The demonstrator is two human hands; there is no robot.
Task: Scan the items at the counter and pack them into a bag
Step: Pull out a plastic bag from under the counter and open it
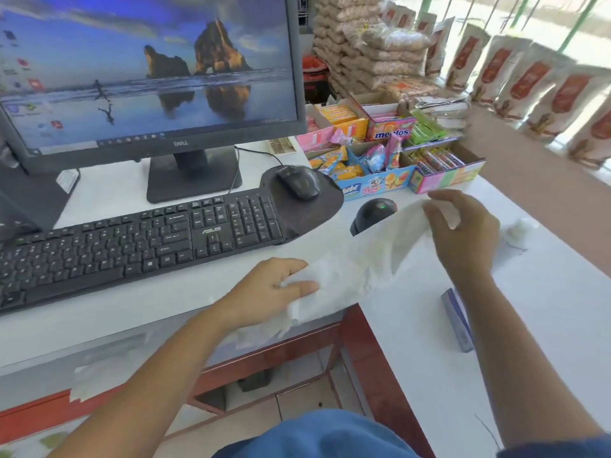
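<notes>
Between the left hand (274, 289) and right hand (463, 229), both gripping it, the thin bag (357, 259) could tear if tugged hard.

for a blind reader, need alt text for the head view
Both hands, left hand and right hand, hold a thin white plastic bag over a white counter, partly covering a black barcode scanner. Behind are a keyboard, monitor and candy boxes.
</notes>
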